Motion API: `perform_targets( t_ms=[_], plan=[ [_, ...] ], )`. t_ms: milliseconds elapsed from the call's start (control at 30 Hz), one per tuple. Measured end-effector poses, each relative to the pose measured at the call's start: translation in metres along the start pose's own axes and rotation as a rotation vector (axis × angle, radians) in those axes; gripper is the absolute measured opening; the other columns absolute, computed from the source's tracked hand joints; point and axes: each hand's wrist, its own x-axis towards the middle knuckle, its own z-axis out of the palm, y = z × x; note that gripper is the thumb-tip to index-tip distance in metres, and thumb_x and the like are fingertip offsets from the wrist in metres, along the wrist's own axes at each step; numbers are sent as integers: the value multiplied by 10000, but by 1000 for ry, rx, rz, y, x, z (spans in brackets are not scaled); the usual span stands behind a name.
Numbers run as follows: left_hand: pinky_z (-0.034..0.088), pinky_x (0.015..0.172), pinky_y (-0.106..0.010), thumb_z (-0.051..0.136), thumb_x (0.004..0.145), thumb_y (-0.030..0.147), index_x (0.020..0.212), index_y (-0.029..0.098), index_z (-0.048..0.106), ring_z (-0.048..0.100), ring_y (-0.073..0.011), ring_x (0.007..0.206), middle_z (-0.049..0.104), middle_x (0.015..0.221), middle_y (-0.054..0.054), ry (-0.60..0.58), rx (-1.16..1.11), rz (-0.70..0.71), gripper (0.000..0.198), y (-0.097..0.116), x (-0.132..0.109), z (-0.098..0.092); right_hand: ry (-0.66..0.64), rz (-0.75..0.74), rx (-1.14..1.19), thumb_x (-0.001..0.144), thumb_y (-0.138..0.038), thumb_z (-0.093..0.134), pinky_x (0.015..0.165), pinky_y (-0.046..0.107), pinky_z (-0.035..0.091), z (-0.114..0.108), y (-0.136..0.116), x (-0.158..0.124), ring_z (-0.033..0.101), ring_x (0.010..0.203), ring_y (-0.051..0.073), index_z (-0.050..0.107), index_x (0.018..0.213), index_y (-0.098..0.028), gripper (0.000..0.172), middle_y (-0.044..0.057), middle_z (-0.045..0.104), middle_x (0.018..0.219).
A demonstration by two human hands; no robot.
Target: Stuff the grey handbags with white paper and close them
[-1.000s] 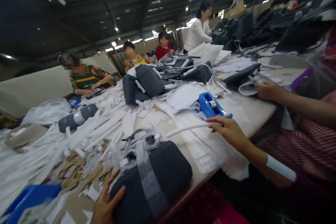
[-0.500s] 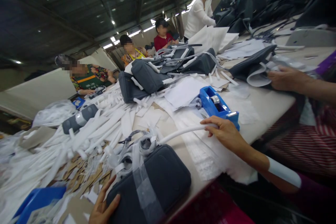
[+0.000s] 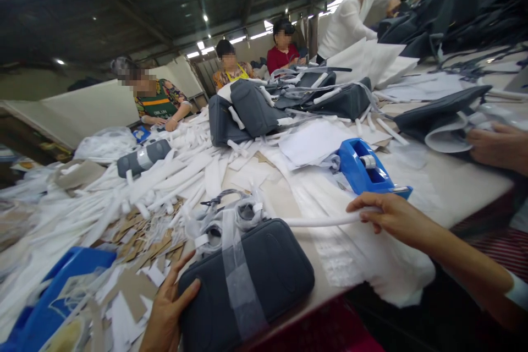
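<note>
A dark grey zip bag (image 3: 280, 269) lies at the table's near edge, a band of clear tape (image 3: 243, 286) around it. My left hand (image 3: 169, 302) grips its left end, the thumb on the upper face and the fingers at the back edge. Bundled grey straps (image 3: 247, 212) in clear wrap sit along the bag's far side. In my right hand (image 3: 388, 217) a thin white foam tube (image 3: 322, 221) is pinched near one end; it stretches left to the bag's far edge. Just beyond that hand stands a blue tape dispenser (image 3: 367, 168).
White foam tubes (image 3: 177, 181) and cardboard scraps (image 3: 136, 234) cover the left side. A second blue dispenser (image 3: 61, 291) is at lower left. Dark bags (image 3: 259, 107) are piled farther back. A co-worker's hand (image 3: 499, 143) is at the right; several people work behind the table.
The view has shifted, so the scene sits farther right. The foam tube, arched before, now runs nearly straight and level. Both hands keep their holds.
</note>
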Motion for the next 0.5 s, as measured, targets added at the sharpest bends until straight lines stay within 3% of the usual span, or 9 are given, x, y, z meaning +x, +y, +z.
perform_targets(
  t_ms=[133,267,367,500],
  plan=[
    [584,612,-279,844,514,375,1371,257,426,689,-292,873,713,1048,-84,-10,-4,-5,962,1,0,-2,3,-208,-354,762,-119,498,852,370,469,4,-6,12,625,990,262,697,1053,-221,368,73,687,1081],
    [587,623,-303,841,520,384,1356,272,433,688,-292,870,709,1061,-74,-39,-4,-24,937,0,2,-5,-128,-343,-675,717,-23,525,849,385,433,16,-23,24,643,944,266,563,1278,-272,615,70,702,1054],
    [587,651,-307,840,517,393,1338,258,454,682,-293,895,712,1054,-74,-52,-14,-24,918,0,3,-7,-263,-459,-639,741,-3,490,820,329,431,31,-44,34,641,900,219,474,1355,-293,680,69,685,1050],
    [585,676,-308,840,509,397,1334,256,458,679,-291,911,709,1066,-75,-57,-30,-40,920,1,5,-10,-434,-536,-382,816,-87,473,863,300,423,56,-68,49,602,1003,208,486,1347,-282,566,73,638,1126]
  ],
)
